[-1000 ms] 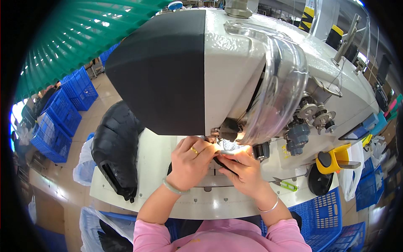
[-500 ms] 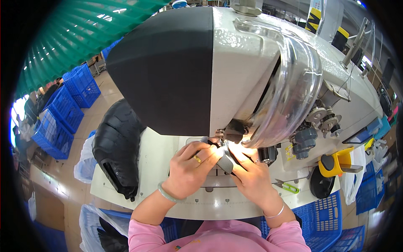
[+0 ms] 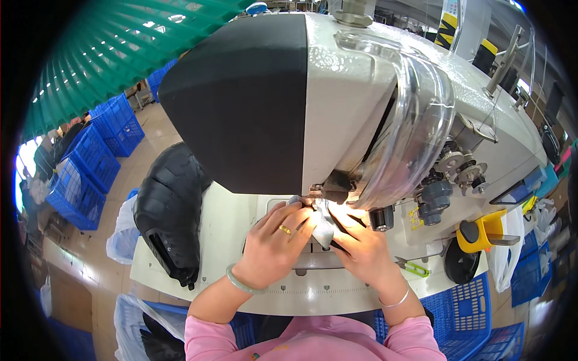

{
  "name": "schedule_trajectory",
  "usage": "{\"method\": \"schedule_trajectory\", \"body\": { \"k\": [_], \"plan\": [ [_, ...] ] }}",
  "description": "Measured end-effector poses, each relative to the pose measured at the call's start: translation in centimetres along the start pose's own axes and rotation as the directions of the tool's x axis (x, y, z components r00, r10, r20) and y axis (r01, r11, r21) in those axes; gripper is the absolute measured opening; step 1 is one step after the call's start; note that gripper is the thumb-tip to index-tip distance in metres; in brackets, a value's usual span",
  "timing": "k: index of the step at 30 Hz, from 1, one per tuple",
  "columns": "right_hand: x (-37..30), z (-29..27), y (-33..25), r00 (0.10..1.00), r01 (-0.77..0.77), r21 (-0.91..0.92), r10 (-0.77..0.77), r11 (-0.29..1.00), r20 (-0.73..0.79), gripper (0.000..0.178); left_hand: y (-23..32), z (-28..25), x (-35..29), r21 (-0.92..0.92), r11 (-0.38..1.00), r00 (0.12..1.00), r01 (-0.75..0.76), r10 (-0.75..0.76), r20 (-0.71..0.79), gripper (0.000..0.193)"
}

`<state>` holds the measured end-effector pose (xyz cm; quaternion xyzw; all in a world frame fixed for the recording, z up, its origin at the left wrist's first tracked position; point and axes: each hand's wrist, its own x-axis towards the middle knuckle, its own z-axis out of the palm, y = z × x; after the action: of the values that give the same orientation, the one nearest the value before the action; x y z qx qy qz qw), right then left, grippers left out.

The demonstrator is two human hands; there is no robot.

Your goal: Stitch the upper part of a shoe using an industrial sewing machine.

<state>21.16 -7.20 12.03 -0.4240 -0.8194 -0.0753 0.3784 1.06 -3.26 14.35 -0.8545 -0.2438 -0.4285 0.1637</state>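
Left hand (image 3: pixel 271 248) is holding the grey fabric (image 3: pixel 324 233) from 8 o'clock, right hand (image 3: pixel 365 251) from 4; it's lying at 6 o'clock from the presser foot (image 3: pixel 315 191). Keeping it flat seems smart imo.

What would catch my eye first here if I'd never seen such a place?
Probably the big sewing machine, with its black end, filling the upper middle. Just below it, in a bright patch of light, the left hand and right hand flank a small grey cloth. A green ribbed thing cuts across the upper left, and a puffy black piece lies on the table's left side.
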Motion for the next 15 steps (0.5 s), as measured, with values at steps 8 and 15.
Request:
{"method": "schedule_trajectory", "body": {
  "k": [8,15],
  "plan": [
    [0.1,0.4,-0.1,0.997,0.031,-0.017,-0.032,0.999,-0.071,0.038,-1.1,0.4,0.2,-0.387,0.846,0.921,0.367,-0.39,0.021,0.025],
    [-0.3,0.3,-0.1,1.0,-0.016,-0.032,0.016,0.999,-0.005,0.035,0.2,0.3,-0.9,-0.078,0.992,0.995,0.097,-0.1,-0.032,0.029]
  ]
}}
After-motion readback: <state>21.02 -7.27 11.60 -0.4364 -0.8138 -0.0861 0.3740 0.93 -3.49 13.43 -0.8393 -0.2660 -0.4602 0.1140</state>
